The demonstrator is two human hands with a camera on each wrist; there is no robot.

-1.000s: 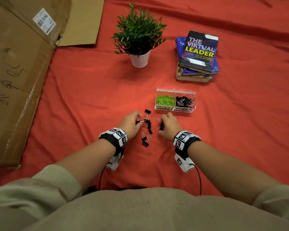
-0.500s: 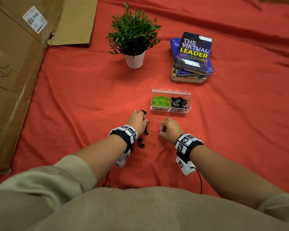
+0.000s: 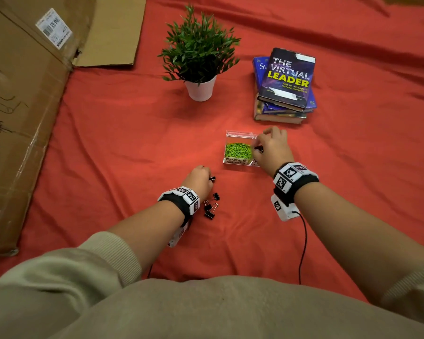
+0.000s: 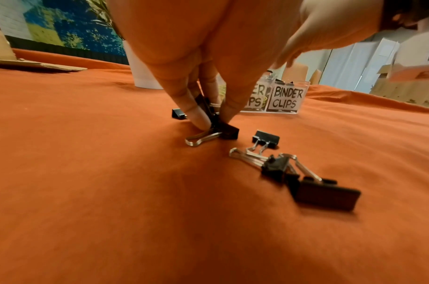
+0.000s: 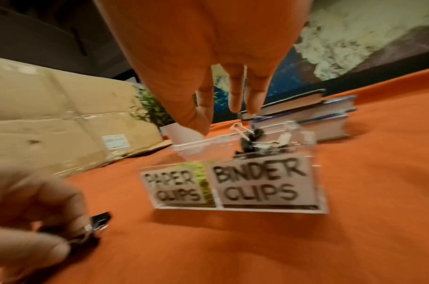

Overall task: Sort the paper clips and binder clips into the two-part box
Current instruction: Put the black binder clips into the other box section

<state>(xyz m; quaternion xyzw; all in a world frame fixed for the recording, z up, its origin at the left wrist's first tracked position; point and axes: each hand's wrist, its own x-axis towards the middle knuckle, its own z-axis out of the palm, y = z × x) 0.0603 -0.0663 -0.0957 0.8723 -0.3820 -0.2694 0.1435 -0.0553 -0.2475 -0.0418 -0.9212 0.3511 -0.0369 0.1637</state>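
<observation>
Two-part box [image 5: 318,173] labelled "PAPER CLIPS" and "BINDER CLIPS", top book [image 3: 288,79] titled "THE VIRTUAL LEADER"

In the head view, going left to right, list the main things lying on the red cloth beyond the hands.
cardboard box → potted plant → two-part box → stack of books

Beige ribbed-cuff sleeves [image 3: 103,255]; black wristbands [image 3: 294,179] bearing black-and-white square markers; white wrist camera units [image 3: 283,209] with black cables [image 3: 303,248].
</observation>
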